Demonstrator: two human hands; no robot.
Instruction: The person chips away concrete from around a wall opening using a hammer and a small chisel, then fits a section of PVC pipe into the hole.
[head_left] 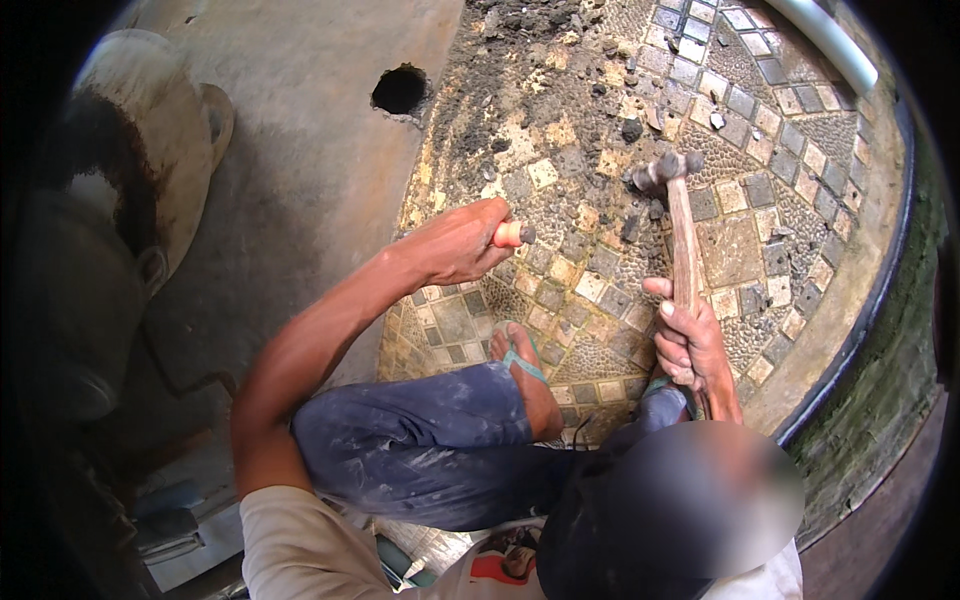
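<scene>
My left hand (462, 243) is closed round the orange grip of a chisel (508, 234). The grey metal striking end pokes out past my fingers, while the blade is hidden. In my right hand (690, 345) is a hammer (684, 235), held by its wooden handle. Its worn metal head points away from me, over the broken floor and apart from the chisel. Beneath both hands lies a patterned tile floor (730, 245) of small cream and grey squares with pebbled patches. Tiles are chipped away in a dark, rough strip (540, 90) beyond my left hand.
Loose dark rubble (632, 130) is scattered at the far side. A round hole (400, 90) opens in the smooth concrete (300, 110) to the left. A large stained container (150, 130) stands far left. A pale pipe (825, 40) lies far right, near a curved mossy edge (870, 390).
</scene>
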